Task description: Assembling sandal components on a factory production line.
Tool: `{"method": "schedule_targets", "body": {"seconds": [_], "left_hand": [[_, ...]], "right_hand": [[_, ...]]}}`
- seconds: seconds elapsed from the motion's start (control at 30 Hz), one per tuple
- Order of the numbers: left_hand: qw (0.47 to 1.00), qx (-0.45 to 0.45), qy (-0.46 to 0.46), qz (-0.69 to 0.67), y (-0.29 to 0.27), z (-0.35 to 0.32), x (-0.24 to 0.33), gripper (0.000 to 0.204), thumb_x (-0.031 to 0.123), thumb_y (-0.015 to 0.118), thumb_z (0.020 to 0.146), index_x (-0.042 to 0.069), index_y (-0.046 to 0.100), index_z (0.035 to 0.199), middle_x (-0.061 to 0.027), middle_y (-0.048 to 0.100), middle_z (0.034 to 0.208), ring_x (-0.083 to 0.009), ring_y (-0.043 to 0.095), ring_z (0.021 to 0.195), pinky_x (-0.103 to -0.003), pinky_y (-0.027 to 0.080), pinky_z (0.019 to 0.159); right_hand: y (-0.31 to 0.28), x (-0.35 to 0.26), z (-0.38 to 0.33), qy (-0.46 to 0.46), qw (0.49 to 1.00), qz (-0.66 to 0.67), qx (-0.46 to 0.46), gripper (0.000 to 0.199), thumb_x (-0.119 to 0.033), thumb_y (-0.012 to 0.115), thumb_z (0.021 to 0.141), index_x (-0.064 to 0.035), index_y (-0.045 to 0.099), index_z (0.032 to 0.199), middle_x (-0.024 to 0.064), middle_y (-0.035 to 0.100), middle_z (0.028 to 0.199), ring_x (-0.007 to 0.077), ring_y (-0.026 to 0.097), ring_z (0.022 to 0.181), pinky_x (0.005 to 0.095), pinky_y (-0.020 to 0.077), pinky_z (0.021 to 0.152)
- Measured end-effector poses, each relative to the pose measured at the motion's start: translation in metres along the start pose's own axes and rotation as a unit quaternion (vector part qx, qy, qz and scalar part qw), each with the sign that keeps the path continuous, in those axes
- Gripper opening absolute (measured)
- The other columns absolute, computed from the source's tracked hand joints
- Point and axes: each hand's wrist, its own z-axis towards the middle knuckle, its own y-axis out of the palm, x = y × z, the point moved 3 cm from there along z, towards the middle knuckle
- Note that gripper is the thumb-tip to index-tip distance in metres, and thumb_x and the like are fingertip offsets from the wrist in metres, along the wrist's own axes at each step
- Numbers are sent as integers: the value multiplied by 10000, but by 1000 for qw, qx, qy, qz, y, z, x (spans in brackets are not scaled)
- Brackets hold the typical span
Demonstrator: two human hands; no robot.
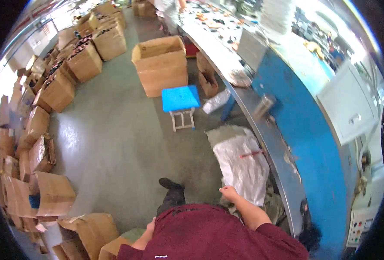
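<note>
Out in front of my dark red shirt, my right hand (229, 193) has its fingers curled in, and nothing shows in them. It passes above a white plastic sack (239, 162) lying on the floor beside the long workbench. Across the sack lies a thin red strip (251, 154). Down at my left side, my left hand (151, 227) is half covered by the shirt, so its fingers cannot be made out. Ahead stands a small stool with a blue seat (180, 98) and pale metal legs. Just behind it is a large, open-topped cardboard box (162, 73).
Brown cardboard cartons (84, 61), several filled with small dark pieces, line the left side. An open carton (55, 195) stands near my left. A blue machine (304, 143) and metal-edged bench (272, 156) run along the right. At the far bench is another person (168, 15).
</note>
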Motion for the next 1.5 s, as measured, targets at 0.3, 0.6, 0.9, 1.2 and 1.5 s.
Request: {"method": "schedule_targets", "body": {"seconds": [0.3,0.6,0.9,1.2,1.5], "left_hand": [[995,-41,77,39,-178,119,139,710,584,359,884,-24,597,1163,-244,577,1200,-378,512,1173,-431,394,974],[972,81,92,-202,-382,211,242,524,453,628,801,31,646,1111,-159,643,1127,-276,596,1080,-357,448,933],[983,-70,77,152,-483,307,133,573,513,451,880,32,612,1148,-182,626,1145,-340,556,1132,-417,429,956],[975,-85,105,175,-692,490,212,498,450,448,880,94,593,1198,-132,613,1194,-323,561,1125,-412,438,963],[990,6,47,131,-968,666,267,469,406,545,829,1,664,1031,-183,649,1081,-352,607,1028,-410,451,931]], "right_hand": [[-27,-71,121,26,992,28,122,423,-381,637,789,35,681,855,154,653,722,234,619,660,397,482,618],[30,-55,223,-50,925,-364,-95,336,-349,536,873,-53,659,975,134,666,855,275,635,790,438,498,706],[103,-434,439,-121,941,-316,-21,485,-455,501,856,-6,683,857,217,657,826,371,632,871,481,474,772],[149,-925,491,-247,966,38,-64,288,-271,638,877,-37,655,1044,34,657,897,118,594,819,286,480,700],[189,-809,607,22,925,-365,-106,364,-347,474,922,-68,694,1000,159,676,861,338,652,901,397,509,792]]}}
